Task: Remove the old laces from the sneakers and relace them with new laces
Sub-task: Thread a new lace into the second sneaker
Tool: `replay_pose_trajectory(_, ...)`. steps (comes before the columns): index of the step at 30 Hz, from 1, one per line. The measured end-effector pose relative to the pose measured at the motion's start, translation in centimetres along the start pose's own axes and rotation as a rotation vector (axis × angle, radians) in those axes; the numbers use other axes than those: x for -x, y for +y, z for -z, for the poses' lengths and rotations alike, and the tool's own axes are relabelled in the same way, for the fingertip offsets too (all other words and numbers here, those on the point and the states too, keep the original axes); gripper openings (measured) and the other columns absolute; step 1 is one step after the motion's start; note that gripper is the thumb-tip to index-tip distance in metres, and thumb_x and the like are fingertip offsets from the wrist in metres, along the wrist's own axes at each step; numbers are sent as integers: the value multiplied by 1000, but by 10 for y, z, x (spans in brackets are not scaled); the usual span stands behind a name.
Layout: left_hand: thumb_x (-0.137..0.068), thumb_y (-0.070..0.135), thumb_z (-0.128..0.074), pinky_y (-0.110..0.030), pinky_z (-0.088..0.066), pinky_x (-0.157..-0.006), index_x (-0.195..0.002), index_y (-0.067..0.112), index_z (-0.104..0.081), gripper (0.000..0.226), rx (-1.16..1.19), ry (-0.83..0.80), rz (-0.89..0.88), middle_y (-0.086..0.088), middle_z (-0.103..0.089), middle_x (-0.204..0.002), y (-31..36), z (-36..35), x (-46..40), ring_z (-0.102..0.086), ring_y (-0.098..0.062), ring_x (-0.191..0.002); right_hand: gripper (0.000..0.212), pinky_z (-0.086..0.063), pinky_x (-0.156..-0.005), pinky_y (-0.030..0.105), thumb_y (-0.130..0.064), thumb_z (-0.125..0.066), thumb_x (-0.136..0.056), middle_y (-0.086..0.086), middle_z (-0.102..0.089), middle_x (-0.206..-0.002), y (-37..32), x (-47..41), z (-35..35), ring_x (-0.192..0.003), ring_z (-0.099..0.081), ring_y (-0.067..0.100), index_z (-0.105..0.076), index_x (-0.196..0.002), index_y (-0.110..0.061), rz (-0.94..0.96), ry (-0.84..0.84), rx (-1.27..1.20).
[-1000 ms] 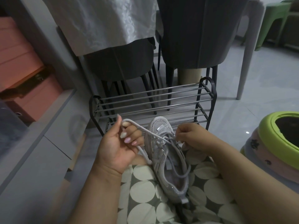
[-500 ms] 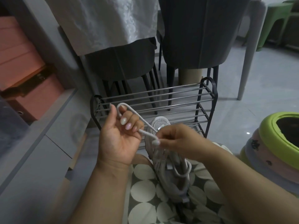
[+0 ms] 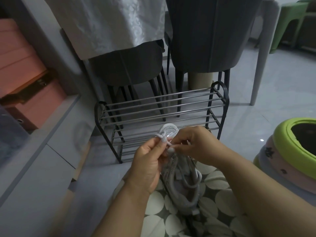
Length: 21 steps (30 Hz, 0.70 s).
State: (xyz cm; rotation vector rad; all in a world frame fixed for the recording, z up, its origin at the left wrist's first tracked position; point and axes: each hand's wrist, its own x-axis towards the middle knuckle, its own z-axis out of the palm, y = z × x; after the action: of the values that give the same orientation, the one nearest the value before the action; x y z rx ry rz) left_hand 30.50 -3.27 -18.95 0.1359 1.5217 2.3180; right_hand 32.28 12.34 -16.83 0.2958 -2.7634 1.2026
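Note:
A grey mesh sneaker [image 3: 177, 183] lies on my lap, toe pointing away, on a cloth with large white dots [image 3: 172, 218]. A pale lace [image 3: 193, 180] loops loosely over its opening. My left hand [image 3: 148, 165] pinches a short stretch of this lace above the toe end. My right hand [image 3: 198, 146] meets it from the right, fingertips closed on the same lace. Both hands hide the eyelets and front of the shoe; only the toe tip shows above them.
A low black metal shoe rack [image 3: 160, 117] stands just beyond my knees. Dark chairs [image 3: 210, 40] and a white cloth-covered table [image 3: 109, 23] rise behind it. Stacked plastic basins [image 3: 294, 154] sit at the right, grey cabinets [image 3: 34, 159] and pink boxes [image 3: 22, 65] at the left.
My left hand came down and right from its raised position, shortening the lace loop. My right hand moved left and up over the toe end, and the two hands now touch on the lace.

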Motion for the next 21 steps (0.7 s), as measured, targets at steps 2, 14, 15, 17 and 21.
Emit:
replay_pose_trajectory(2,-93,15,-51,-20,-44,-48,-88,4,-60,15,3,55,-10,-10,-64,-76,-1,2,-2,-54,-9,-56,24,-48,-59,30,-39,-66,-82,0,-65,-73,4,0,4,-66,-59,16,-71,-78,-17,-35,24,15)
replay_pose_trajectory(14,-81,-10,-66,-23,-55,-65,-86,3,-63,15,-419,91,-98,-1,-70,-73,-13,26,-3,-68,-13,-70,24,-30,-70,18,-45,-76,-70,-9,-45,-92,18,3,1,-88,-33,5,-73,-91,-33,14,-246,410)
replay_pose_trajectory(15,-81,-8,-67,-24,-55,-66,-86,5,-64,15,-467,87,-98,0,-69,-74,-14,26,-4,-67,-12,-70,27,-30,-68,17,-45,-76,-70,-8,-45,-92,16,2,-1,-89,-32,6,-73,-93,-32,13,-255,424)
replay_pose_trajectory(17,-82,-4,-68,-29,-57,-70,-85,11,-65,16,-575,85,-110,3,-69,-75,-15,27,-6,-67,-9,-73,30,-30,-63,10,-42,-77,-72,-6,-48,-93,15,1,-3,-88,-35,7,-73,-99,-31,-3,-272,428)
replay_pose_trajectory(21,-85,2,-67,-35,-57,-77,-83,23,-65,21,-720,76,-122,9,-69,-75,-15,27,-8,-66,-6,-74,32,-47,-77,25,-34,-77,-75,-2,-55,-101,12,2,-3,-91,-48,13,-72,-107,-29,-59,-285,343)
